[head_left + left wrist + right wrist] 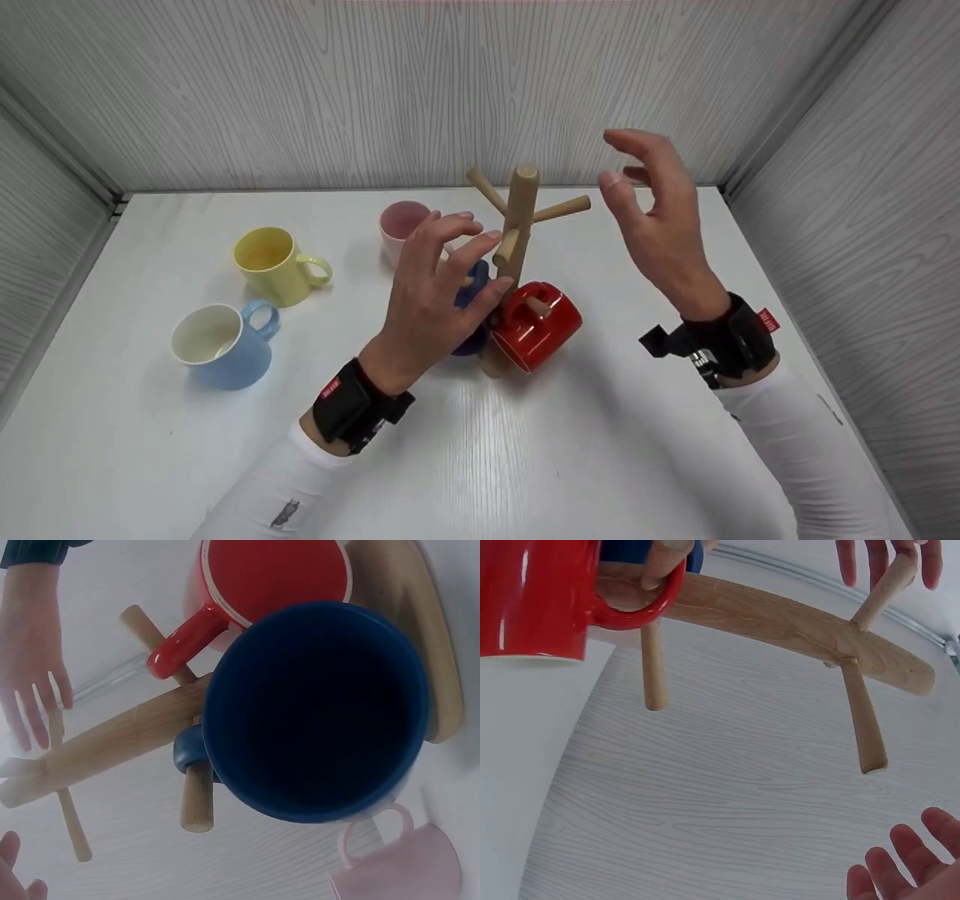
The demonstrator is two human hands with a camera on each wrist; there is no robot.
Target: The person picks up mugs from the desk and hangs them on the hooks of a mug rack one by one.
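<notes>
Just beyond the left hand's (427,289) loosely spread, empty fingers, a navy mug (472,315) is hung on the wooden mug tree (517,225), beside a red mug (536,326). Right hand (660,217) is held open, nothing gripped, near the upper pegs.

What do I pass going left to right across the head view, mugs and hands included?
Blue mug → yellow mug → left hand → red mug → right hand. The pink mug, the dark blue mug and the wooden stand overlap the left hand, so I leave them out.
</notes>
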